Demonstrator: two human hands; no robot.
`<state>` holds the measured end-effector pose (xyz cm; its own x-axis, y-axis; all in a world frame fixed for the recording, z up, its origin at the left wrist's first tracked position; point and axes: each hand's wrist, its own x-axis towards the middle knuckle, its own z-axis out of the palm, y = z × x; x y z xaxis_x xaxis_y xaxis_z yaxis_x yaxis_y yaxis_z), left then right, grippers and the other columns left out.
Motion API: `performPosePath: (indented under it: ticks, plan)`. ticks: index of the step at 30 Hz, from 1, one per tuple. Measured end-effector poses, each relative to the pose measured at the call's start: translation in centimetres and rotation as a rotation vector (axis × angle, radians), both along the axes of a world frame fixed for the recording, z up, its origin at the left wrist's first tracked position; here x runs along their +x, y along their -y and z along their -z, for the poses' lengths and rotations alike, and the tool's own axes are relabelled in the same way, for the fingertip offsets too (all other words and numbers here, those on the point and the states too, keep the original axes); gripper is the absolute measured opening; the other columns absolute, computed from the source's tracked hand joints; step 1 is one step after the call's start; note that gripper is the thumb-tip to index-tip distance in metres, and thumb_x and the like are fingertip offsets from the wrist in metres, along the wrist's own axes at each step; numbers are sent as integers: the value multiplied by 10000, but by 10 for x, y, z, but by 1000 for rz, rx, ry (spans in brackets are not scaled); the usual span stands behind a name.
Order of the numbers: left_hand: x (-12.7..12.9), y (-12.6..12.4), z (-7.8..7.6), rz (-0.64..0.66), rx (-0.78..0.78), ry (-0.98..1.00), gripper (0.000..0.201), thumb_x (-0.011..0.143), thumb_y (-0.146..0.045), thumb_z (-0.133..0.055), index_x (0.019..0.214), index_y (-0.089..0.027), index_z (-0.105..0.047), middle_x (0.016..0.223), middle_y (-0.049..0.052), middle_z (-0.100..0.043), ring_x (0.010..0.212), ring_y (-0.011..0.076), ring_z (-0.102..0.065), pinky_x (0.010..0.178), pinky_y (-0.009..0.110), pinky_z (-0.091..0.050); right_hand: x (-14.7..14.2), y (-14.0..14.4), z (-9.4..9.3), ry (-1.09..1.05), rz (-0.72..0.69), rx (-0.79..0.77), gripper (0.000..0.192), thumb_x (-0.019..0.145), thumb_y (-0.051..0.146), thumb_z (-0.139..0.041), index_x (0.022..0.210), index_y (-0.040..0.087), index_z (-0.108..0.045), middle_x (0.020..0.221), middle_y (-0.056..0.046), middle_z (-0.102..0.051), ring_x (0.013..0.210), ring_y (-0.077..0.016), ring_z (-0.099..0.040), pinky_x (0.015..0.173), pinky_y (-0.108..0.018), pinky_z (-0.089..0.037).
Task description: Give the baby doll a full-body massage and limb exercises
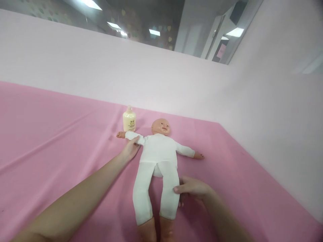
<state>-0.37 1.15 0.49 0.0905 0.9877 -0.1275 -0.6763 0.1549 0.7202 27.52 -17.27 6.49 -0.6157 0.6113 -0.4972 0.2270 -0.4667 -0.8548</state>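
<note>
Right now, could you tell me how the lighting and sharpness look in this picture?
Head view: soft, even light, faint shadows beside the doll and bottle; wide-angle bending tilts the walls; both forearms blur near the bottom edge; bottle label too small to read.

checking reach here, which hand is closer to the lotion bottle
Left. The left hand rests at the doll's upper arm, just below the lotion bottle. The right hand touches the doll's leg, much farther from the bottle.

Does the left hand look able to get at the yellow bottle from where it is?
Probably yes: the left hand rests at the doll's arm, with the bottle just beyond; only that sleeve lies between.
</note>
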Motion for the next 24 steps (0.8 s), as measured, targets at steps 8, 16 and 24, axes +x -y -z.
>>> performPosePath:
  ticks: [8,16,24]
  plan:
    - [2,12,-10,285,-75,-73,194,897,-283,-605,1025,-142,-647,1051,129,-705,1015,242,-679,945,370,-539,11,-9,-1,53,55,97,505,727,457,-777,1053,113,-602,840,-48,-682,541,-73,-581,499,-188,-434]
    - [6,47,-22,457,-91,-69,327,945,-323,-520,1184,-120,-613,1112,127,-703,1109,243,-647,1050,351,-444,13,-9,8,7,51,127,485,731,436,-774,1034,99,-601,786,-50,-684,520,-74,-579,489,-183,-432]
    - [7,150,-48,530,-87,-63,419,976,-332,-432,1219,-44,-614,1074,84,-717,1133,268,-619,999,346,-435,13,-4,9,-12,76,130,483,681,491,-807,938,112,-651,770,-84,-688,598,-134,-618,526,-219,-467]
